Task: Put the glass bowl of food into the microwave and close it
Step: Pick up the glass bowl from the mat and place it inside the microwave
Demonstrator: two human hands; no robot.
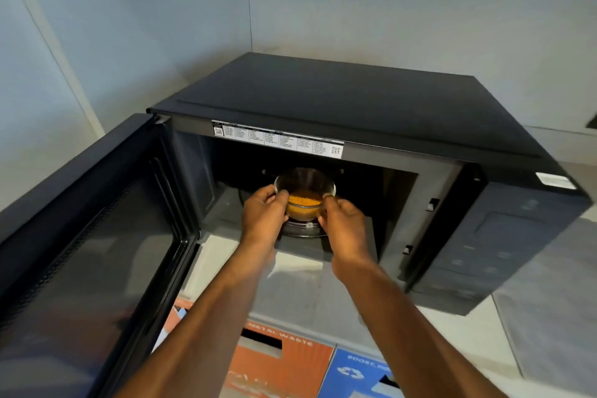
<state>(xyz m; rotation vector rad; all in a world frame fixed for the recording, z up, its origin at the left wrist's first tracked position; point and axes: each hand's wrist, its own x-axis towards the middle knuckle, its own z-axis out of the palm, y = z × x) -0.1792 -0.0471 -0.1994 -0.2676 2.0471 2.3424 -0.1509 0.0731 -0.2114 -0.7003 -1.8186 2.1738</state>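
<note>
Left hand (263, 212) and right hand (342, 220) both closed on the rim of the glass bowl (305, 192) — orange-yellow food (304, 199) inside. Bowl sits within the open microwave (355, 97), over the turntable (302, 229); door (84, 236) swung wide left. Below the counter (533, 317), an orange bin (277, 362) reads "METAL WASTE" — blue bin (358, 372) beside it.

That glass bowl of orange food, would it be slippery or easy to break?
The glass bowl is probably rigid and breakable, and its smooth wall may be slippery; the left hand and right hand both grip it. Only partly full, it seems fairly light.
</note>
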